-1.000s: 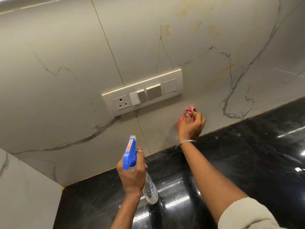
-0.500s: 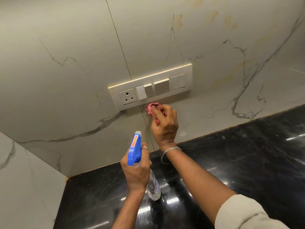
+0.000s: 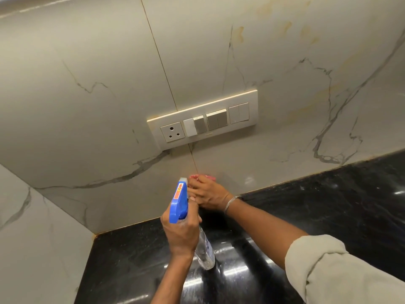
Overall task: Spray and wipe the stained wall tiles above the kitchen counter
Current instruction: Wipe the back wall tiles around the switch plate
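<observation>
In the head view, a switch panel (image 3: 203,121) sits on the marbled wall tiles (image 3: 87,117). Straight below it, by the tile seam, the right hand (image 3: 208,194) presses a pink cloth (image 3: 197,177) to the tile. Its fingers curl over the cloth, so only the top edge peeks out. Lower still and slightly left, the left hand (image 3: 182,229) grips a spray bottle (image 3: 179,200) by the neck, above the black counter (image 3: 328,205). Yellowish stains (image 3: 241,34) lie above the panel.

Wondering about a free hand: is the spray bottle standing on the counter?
No, the left hand grips the spray bottle above the counter.
</observation>
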